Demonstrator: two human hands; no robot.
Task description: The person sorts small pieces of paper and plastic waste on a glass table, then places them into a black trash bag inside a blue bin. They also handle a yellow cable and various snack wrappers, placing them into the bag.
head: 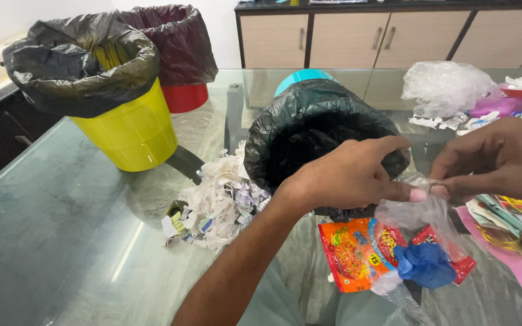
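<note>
Both hands pinch the top of a clear plastic bag (421, 214) just in front of a teal bin lined with a black bag (315, 130), which tips toward me. My left hand (351, 175) grips the bag's left edge. My right hand (499, 160) grips its right edge. Below the bag lie an orange snack wrapper (351, 253), a red wrapper (463, 265) and a crumpled blue piece (425, 264) on the glass table (61, 229).
A yellow bin with a black liner (101, 84) and a red bin with a dark liner (179, 51) stand at the back left. A heap of torn paper scraps (215, 202) lies in the middle. Crumpled plastic (445, 87) and coloured wrappers (509, 226) lie at the right. Cabinets (388, 39) stand behind.
</note>
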